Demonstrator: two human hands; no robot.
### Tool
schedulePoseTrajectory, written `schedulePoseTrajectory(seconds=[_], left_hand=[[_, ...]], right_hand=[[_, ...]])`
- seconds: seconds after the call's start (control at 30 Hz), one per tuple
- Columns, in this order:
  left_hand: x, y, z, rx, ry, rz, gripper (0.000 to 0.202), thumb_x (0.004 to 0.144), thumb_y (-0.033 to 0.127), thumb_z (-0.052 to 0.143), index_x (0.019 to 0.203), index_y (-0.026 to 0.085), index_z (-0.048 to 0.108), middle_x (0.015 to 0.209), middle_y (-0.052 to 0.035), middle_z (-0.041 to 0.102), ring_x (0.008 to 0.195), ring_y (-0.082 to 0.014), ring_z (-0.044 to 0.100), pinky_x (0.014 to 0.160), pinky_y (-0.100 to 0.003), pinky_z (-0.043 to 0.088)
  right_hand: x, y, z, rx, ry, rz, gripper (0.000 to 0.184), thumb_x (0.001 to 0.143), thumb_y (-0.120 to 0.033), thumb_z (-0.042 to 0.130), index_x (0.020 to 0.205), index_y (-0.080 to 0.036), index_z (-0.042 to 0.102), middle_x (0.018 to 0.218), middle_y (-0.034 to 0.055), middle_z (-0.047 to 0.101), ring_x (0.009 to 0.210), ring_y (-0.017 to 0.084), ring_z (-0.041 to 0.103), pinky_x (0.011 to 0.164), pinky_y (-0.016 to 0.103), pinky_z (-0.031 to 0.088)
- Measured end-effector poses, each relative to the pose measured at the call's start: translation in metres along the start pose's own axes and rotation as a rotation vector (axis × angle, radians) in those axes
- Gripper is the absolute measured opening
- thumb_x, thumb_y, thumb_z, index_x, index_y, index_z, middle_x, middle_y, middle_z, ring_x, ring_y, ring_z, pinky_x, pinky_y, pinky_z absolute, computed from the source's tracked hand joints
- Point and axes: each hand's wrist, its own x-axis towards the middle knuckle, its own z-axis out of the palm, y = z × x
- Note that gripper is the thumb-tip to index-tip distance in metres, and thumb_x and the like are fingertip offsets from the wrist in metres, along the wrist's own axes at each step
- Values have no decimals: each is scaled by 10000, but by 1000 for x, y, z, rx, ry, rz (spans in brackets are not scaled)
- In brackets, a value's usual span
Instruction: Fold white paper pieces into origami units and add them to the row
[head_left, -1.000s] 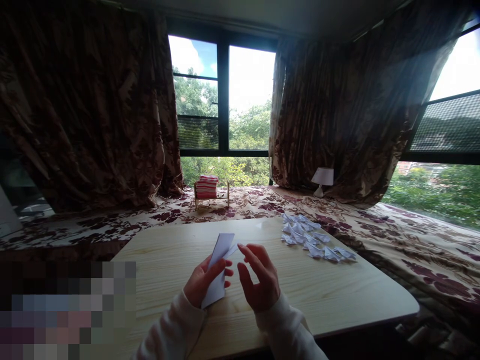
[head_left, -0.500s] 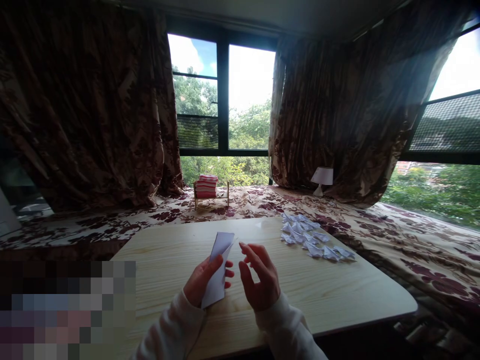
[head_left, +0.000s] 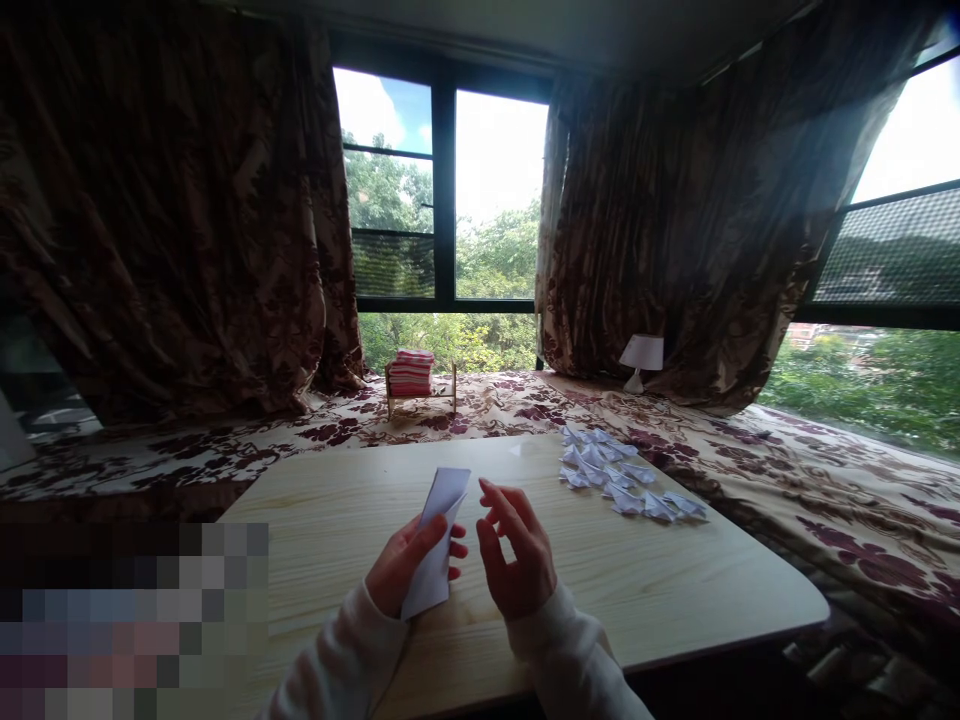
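Note:
My left hand (head_left: 409, 565) grips a folded sheet of white paper (head_left: 433, 580), thumb on its near face and fingertips showing past its right edge. The paper is a tall narrow strip, tilted, with a layer standing slightly apart near its upper right. To the right, my right hand (head_left: 517, 555) hovers beside the paper without touching it. Its fingers are bent and apart, with a gap between thumb and forefinger and nothing held. Several folded white paper pieces (head_left: 592, 458), pointed like small paper planes, lie in a cluster at the table's far right.
Both hands are above a pale wood-grain table (head_left: 337, 520). Beyond it, a floral-covered ledge (head_left: 495, 405) bears a small rack (head_left: 421, 397) with stacked pink striped cloths (head_left: 411, 374) and a white lamp (head_left: 641, 353). Dark patterned curtains (head_left: 622, 230) flank the window.
Hardly anything differs. The view has shifted very slightly, and both hands keep about the same pose around the paper.

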Motion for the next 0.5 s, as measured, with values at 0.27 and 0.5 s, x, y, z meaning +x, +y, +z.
schedulePoseTrajectory(seconds=[0.27, 0.5], left_hand=[[0, 0, 0, -3, -3, 1, 511, 531, 532, 733, 820, 120, 648, 828, -98, 610, 715, -199, 582, 601, -319, 473], [0, 1, 1, -22, -10, -29, 541, 538, 583, 700, 807, 116, 653, 822, -107, 615, 710, -200, 590, 598, -314, 481]], right_hand=[[1, -1, 0, -5, -20, -13, 417, 828, -113, 432, 1233, -207, 470, 1012, 106, 546, 891, 201, 565, 698, 343, 517], [0, -1, 0, -13, -11, -29, 406, 824, -103, 436, 1209, -213, 499, 1014, 104, 539, 892, 199, 569, 709, 344, 519]])
